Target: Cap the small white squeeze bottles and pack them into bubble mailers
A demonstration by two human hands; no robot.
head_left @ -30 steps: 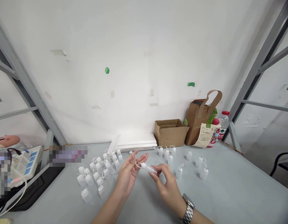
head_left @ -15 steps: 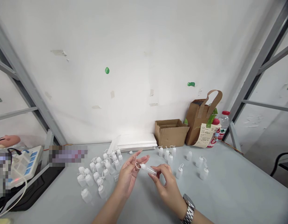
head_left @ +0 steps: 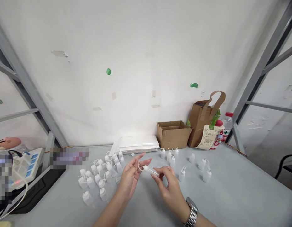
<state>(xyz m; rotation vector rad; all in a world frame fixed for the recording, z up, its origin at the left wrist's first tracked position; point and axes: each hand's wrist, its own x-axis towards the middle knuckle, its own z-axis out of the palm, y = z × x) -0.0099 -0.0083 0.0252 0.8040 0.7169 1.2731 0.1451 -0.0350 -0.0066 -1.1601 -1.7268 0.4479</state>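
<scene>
My right hand (head_left: 168, 183) is pinching a small clear plastic dropper bottle (head_left: 154, 171) by its base, between thumb and fingers. The bottle lies tilted sideways, its white cap (head_left: 145, 168) pointing left and a thin strap curving from it. At the cap end is my left hand (head_left: 130, 176), palm turned toward the bottle, its fingers stretched out and apart. The strap's loop meets its fingers; whether they touch it I cannot tell. Left of this hand stand several similar bottles (head_left: 90, 182) in a cluster. More capped bottles (head_left: 182, 175) stand on the right.
Behind the hands are a stack of white sheets (head_left: 138, 143) and an open cardboard box (head_left: 173, 138). A brown paper bag (head_left: 196, 126) and a red-capped bottle (head_left: 227, 126) stand at the back right. On the left lies a power strip (head_left: 30, 165) with cables.
The bottle has shifted very slightly to the right in my right hand's pinch. Both hands are otherwise almost still, and the bottles on the table have not moved.
</scene>
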